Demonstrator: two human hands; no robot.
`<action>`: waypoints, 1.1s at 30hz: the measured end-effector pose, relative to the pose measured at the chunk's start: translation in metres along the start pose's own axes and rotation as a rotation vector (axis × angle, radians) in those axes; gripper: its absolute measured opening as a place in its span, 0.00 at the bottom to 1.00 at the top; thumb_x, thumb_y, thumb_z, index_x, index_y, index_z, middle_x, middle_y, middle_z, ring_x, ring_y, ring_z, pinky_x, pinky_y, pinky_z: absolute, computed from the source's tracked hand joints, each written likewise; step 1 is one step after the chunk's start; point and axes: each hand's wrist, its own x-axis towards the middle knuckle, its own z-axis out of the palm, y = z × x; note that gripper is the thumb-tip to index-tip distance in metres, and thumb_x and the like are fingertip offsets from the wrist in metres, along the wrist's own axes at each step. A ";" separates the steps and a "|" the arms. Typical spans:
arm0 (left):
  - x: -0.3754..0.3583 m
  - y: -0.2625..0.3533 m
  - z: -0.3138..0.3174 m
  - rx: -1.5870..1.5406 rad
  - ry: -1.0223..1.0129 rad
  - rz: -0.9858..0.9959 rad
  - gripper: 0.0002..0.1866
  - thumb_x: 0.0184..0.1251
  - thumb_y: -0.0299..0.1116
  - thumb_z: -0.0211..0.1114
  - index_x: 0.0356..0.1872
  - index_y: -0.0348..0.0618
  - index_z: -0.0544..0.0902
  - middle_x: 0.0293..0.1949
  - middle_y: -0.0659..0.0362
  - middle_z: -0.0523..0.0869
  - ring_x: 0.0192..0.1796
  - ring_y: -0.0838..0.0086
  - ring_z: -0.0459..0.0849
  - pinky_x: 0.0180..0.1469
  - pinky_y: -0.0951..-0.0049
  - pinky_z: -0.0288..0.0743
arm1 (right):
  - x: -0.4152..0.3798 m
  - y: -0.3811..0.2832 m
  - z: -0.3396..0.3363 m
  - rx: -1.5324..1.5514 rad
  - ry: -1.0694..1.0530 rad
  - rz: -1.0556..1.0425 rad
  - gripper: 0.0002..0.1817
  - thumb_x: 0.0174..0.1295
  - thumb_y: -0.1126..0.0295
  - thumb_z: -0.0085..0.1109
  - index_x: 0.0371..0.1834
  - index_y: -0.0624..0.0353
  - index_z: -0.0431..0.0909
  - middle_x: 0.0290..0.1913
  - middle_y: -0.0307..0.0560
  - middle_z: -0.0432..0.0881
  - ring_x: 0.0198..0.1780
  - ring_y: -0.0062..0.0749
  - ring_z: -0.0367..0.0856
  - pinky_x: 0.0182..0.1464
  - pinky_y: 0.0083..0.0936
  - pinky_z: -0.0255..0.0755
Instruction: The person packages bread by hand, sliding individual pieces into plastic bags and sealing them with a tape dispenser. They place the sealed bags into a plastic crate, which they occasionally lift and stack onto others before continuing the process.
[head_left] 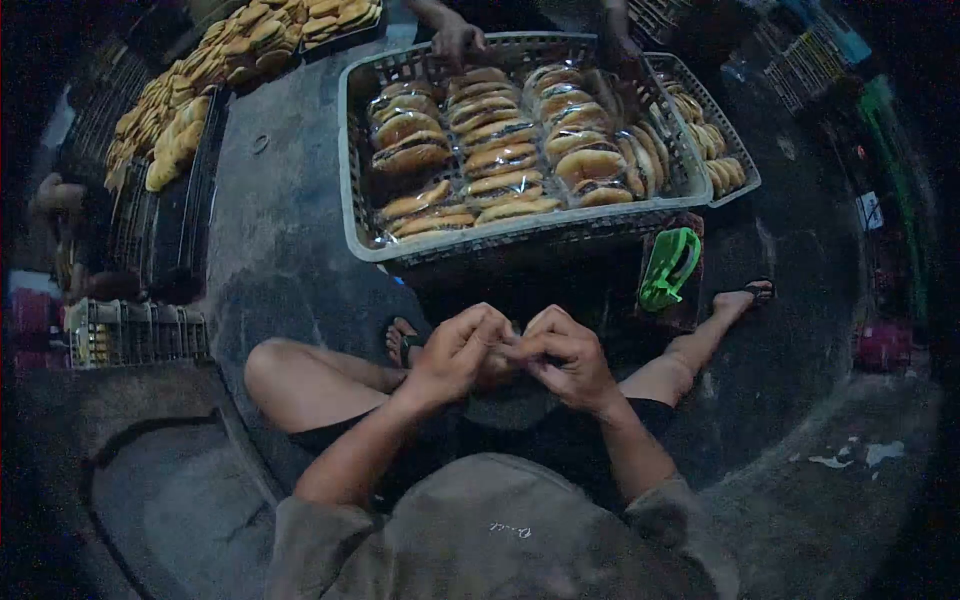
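My left hand [463,350] and my right hand [562,358] meet in front of my lap, both with fingers pinched. Between the fingertips is a thin, pale, see-through edge that looks like the mouth of a plastic bag [511,347]. A tan, bread-like shape [495,372] shows dimly beneath, partly hidden by my hands. Beyond them stands a large plastic crate [520,228] holding rows of filled buns [500,160] in clear wrappers.
Another person's hand [458,42] reaches over the crate's far edge. A second crate [735,195] of buns adjoins at right. Unwrapped buns [225,60] are heaped on trays at upper left. Green plastic strips [670,268] lie right of my hands.
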 end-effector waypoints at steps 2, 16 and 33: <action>-0.002 0.005 -0.004 -0.293 -0.274 -0.352 0.12 0.79 0.41 0.50 0.44 0.41 0.71 0.34 0.61 0.77 0.38 0.79 0.77 0.41 0.77 0.72 | -0.002 -0.005 -0.002 -0.046 0.052 -0.229 0.13 0.46 0.80 0.69 0.37 0.53 0.87 0.40 0.42 0.81 0.47 0.36 0.81 0.55 0.33 0.70; -0.031 -0.007 0.019 -0.003 0.018 0.063 0.06 0.70 0.30 0.61 0.39 0.37 0.76 0.46 0.55 0.74 0.51 0.69 0.76 0.57 0.68 0.69 | -0.021 -0.001 0.016 0.746 0.272 0.604 0.08 0.59 0.72 0.68 0.40 0.63 0.84 0.39 0.43 0.86 0.45 0.25 0.83 0.64 0.37 0.68; -0.072 -0.016 0.028 0.191 -0.212 -0.101 0.09 0.73 0.34 0.56 0.40 0.38 0.77 0.48 0.50 0.72 0.52 0.62 0.75 0.53 0.66 0.71 | -0.067 -0.013 0.016 -0.090 -0.061 0.413 0.10 0.54 0.67 0.73 0.33 0.61 0.84 0.41 0.48 0.74 0.46 0.34 0.76 0.49 0.28 0.72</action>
